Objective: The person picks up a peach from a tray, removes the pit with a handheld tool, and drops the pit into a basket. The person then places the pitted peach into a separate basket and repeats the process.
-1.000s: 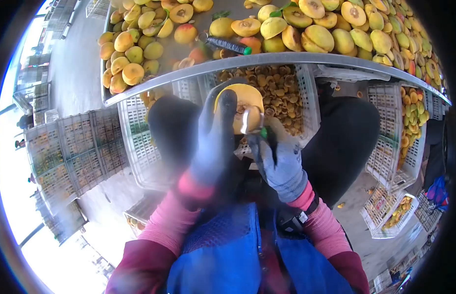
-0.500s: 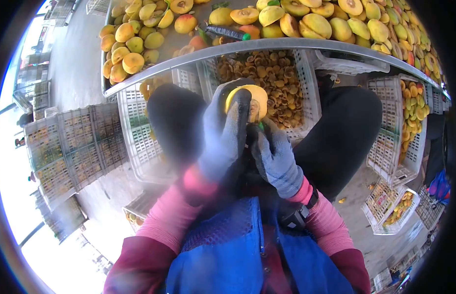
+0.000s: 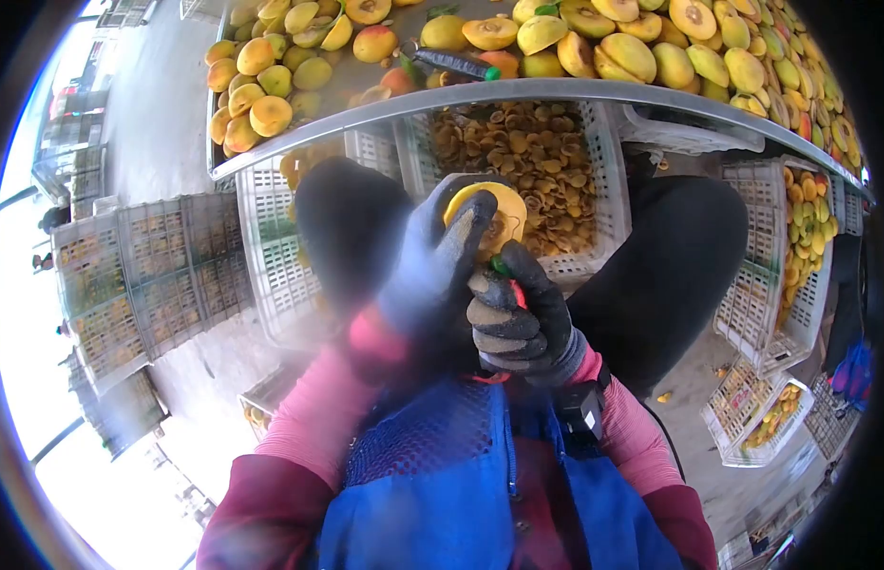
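Observation:
My left hand [image 3: 434,249], in a grey-blue work glove, is closed around a halved yellow peach [image 3: 507,211], with the thumb across its cut face. The brown centre of the cut side faces up. My right hand [image 3: 523,328], gloved alike, has its fingers wrapped round a small hand tool [image 3: 500,266] with green and red parts. The tool's tip meets the lower edge of the peach half, and its working end is hidden. Both hands are above my lap, between my knees, in front of a crate of brown pits and scraps [image 3: 527,171].
A metal-edged table [image 3: 442,95] ahead bears many peaches and halves, plus a dark-handled tool with a green end [image 3: 456,64]. White crates [image 3: 280,247] stand by my left knee. A crate of fruit [image 3: 765,256] is at right. Stacked crates [image 3: 152,275] stand farther left.
My right hand has turned over, so its curled fingers and the tool's red part now show. The peach half has tilted slightly and moved a little lower.

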`<act>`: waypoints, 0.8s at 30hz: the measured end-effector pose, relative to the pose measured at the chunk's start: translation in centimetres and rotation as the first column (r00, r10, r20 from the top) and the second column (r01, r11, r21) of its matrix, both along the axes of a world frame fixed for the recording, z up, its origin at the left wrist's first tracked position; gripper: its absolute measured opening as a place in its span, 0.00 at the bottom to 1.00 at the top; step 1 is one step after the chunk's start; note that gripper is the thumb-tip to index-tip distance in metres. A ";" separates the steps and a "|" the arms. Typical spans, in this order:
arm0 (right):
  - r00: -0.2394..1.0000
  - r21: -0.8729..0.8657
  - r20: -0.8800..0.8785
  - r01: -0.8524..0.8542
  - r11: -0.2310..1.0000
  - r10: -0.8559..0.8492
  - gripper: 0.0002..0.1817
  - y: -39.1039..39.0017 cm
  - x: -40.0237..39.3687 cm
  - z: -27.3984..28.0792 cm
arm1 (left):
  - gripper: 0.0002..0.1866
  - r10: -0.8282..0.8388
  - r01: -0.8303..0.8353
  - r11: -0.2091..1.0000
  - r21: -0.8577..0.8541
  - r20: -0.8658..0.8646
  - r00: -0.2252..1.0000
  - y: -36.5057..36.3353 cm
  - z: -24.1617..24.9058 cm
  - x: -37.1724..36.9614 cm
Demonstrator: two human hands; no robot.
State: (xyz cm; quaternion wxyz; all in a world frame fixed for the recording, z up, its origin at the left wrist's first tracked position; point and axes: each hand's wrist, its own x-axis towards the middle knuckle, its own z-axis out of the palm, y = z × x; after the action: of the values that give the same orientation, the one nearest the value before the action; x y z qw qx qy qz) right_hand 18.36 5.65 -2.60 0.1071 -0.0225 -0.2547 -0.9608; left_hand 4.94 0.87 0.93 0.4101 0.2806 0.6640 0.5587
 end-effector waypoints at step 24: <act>0.998 -0.041 0.026 -0.049 0.998 0.050 0.23 -1.5 -0.7 -1.0 | 0.12 0.082 -0.104 0.992 0.065 0.268 0.960 -2.4 -3.2 -0.4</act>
State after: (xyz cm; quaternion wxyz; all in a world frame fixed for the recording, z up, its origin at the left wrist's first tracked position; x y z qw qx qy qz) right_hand 17.65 4.19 -3.56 0.1270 -0.0052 -0.2758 -0.9528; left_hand 4.52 -1.56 -2.32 0.4570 0.1879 0.5932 0.6356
